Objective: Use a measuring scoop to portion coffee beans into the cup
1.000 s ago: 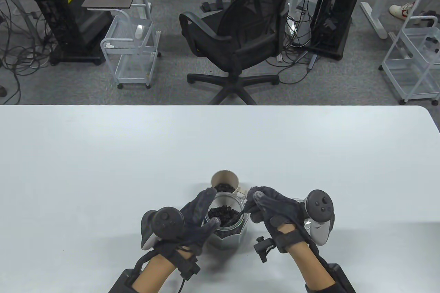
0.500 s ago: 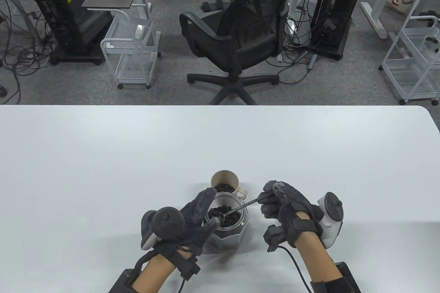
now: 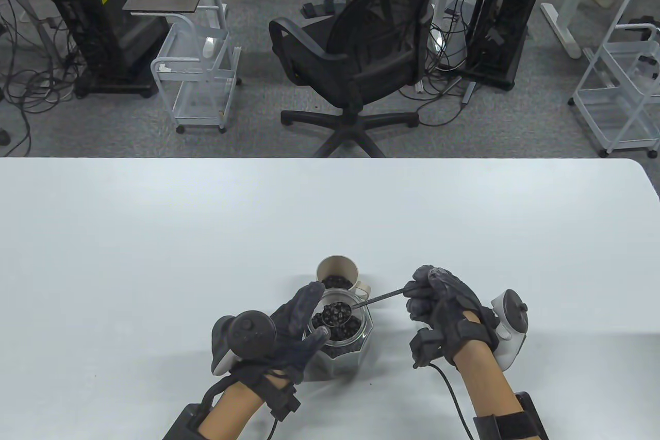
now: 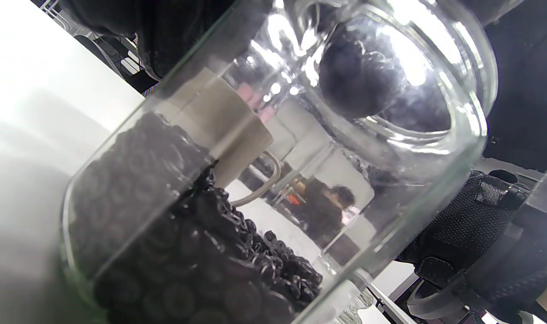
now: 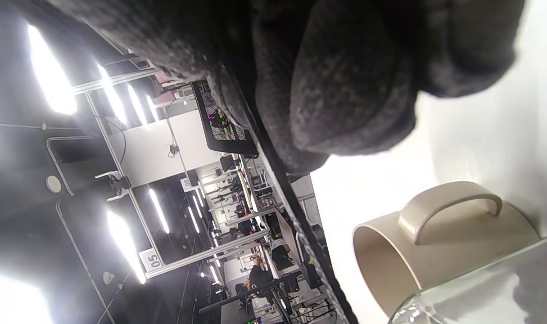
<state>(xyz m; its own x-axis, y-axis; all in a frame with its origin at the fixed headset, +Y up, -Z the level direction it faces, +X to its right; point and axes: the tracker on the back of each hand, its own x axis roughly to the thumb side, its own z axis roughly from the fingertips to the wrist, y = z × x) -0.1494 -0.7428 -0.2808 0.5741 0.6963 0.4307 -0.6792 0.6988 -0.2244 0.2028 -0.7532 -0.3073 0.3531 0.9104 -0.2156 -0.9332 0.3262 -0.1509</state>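
Observation:
A glass jar [image 3: 344, 342] of coffee beans [image 4: 196, 265] stands near the table's front edge. My left hand [image 3: 299, 329] wraps round the jar's left side. Right of the jar, my right hand [image 3: 438, 300] pinches the thin handle of a metal measuring scoop [image 3: 337, 313]. The scoop's bowl is heaped with beans and hovers just over the jar's mouth. Directly behind the jar stands a beige cup [image 3: 337, 275] holding some beans, its handle [image 5: 449, 204] toward the right. The jar wall [image 4: 300, 135] fills the left wrist view.
The white table [image 3: 154, 233] stretches wide on both sides and behind the cup. A black office chair [image 3: 361, 55], wire carts and computer towers stand on the floor beyond the far edge.
My right hand moved right and turned, drawing the scoop up out of the beans; its bowl now sits level and full above the jar. My left hand kept its hold.

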